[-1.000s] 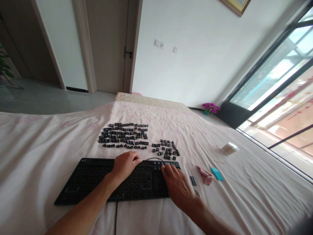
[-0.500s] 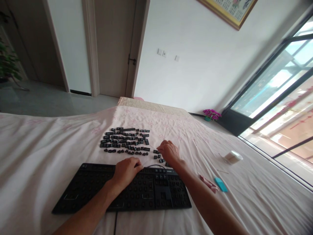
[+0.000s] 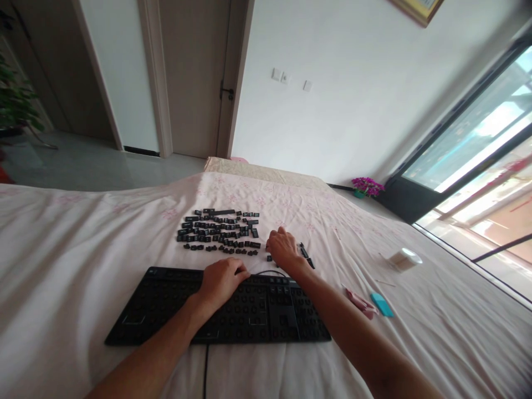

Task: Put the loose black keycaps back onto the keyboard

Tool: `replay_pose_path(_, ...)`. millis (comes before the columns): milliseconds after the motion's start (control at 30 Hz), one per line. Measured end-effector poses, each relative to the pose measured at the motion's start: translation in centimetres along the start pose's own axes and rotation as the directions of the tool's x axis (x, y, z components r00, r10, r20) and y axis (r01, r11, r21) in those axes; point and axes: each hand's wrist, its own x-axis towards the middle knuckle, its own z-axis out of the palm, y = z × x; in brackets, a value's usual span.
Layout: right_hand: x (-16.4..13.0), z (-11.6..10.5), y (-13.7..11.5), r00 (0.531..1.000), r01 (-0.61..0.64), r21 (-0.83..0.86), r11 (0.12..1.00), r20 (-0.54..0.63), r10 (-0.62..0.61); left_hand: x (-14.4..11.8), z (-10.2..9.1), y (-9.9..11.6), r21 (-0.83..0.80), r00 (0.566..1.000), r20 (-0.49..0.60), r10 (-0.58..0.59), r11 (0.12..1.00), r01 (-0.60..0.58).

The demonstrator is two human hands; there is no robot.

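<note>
A black keyboard [image 3: 199, 337] with its keycaps off lies on the bedsheet in front of me. My left hand [image 3: 222, 282] rests across its far edge, fingers curled and thumb close to them; whatever they hold is hidden. Beyond the keyboard, loose black keycaps [image 3: 222, 226] lie in rough rows. My right hand [image 3: 284, 247] reaches down over a smaller group of keycaps [image 3: 305, 252] to the right of those rows. Its fingers are bent together, and I cannot make out what is between them.
To the right lie a pink cloth-like item [image 3: 361, 303] and a turquoise flat piece [image 3: 381, 305]. Farther off stands a clear tub with white contents [image 3: 405, 259], thin sticks near it. The keyboard's cable [image 3: 205, 368] runs toward me over the wrinkled sheet [image 3: 54, 266].
The view has shifted slightly, so the scene sits a little higher and farther right. My right hand stays over the smaller keycap group with a small shift; my left hand remains on the keyboard.
</note>
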Motion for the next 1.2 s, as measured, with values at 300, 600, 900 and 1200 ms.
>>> replay_pose_path(300, -0.3, -1.3, -0.5, 1.0, 0.014, 0.011, 1.0, -0.014, -0.013, -0.1, -0.1, 0.1, 0.017, 1.0, 0.011, 0.006, 1.0, -0.007)
replay_pose_path(600, -12.0, -3.2, -2.1, 0.991, -0.026, 0.408, 0.913, -0.112, 0.078, -0.1, -0.1, 0.0, 0.044, 1.0, -0.006, 0.017, 0.999, -0.017)
replay_pose_path(900, -15.1, -0.7, -4.2, 0.987, -0.07, 0.324, 0.943, -0.112, 0.112, -0.1, 0.3, -0.3, 0.068, 0.999, -0.035, 0.022, 0.997, -0.019)
replay_pose_path(1200, -15.6, 0.9, -4.8, 0.99, 0.011, 0.179, 0.984, -0.141, 0.015, -0.1, 0.3, -0.4, 0.061, 0.999, -0.044, 0.029, 0.998, -0.026)
